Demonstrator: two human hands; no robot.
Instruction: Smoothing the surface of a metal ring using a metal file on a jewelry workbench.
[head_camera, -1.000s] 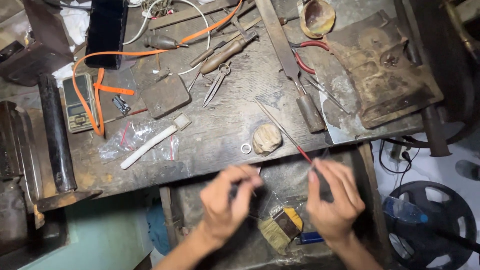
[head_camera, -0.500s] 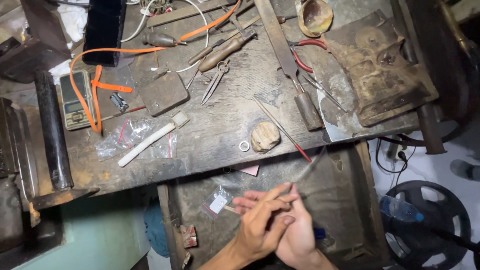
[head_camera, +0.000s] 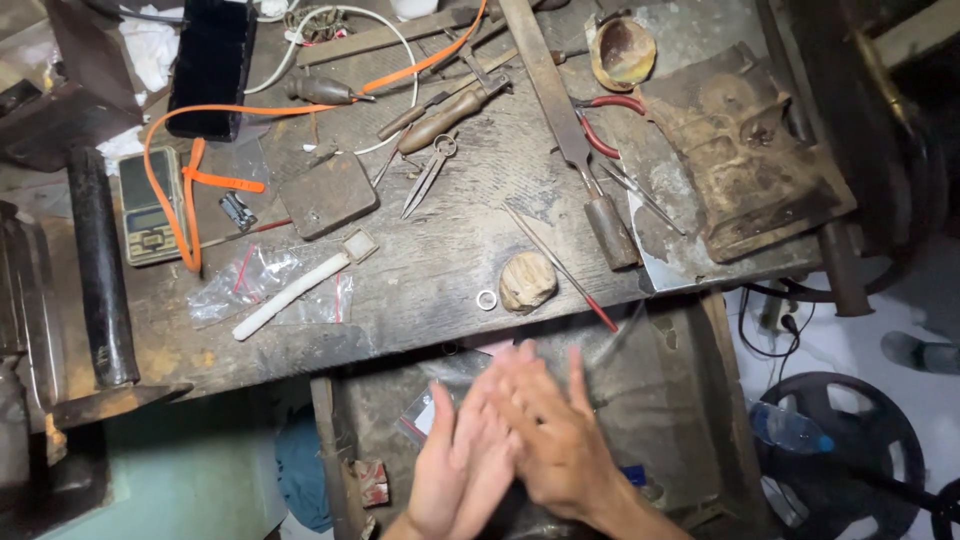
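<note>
My left hand (head_camera: 455, 465) and my right hand (head_camera: 558, 432) are pressed flat together, palm to palm, fingers stretched out, with the right lying over the left. They hover above an open wooden drawer (head_camera: 665, 400) under the workbench (head_camera: 420, 300). A thin blurred rod (head_camera: 620, 335) sticks out up and to the right from between the palms. Just beyond the fingertips, on the bench edge, lie a small metal ring (head_camera: 486, 299), a tan lump (head_camera: 527, 280) and a thin red-tipped rod (head_camera: 560, 268).
The bench holds a long file (head_camera: 570, 130), dividers (head_camera: 428, 175), wooden-handled tools (head_camera: 450, 110), a pocket scale (head_camera: 145, 205), an orange strap (head_camera: 185, 180), a white stick (head_camera: 295, 287) on plastic bags, a worn leather pad (head_camera: 745, 170) and a shell dish (head_camera: 622, 52). A black cylinder (head_camera: 100, 265) stands left.
My hands were apart a second ago, then came together on a thin rod. Now they are flat against each other and blurred with motion.
</note>
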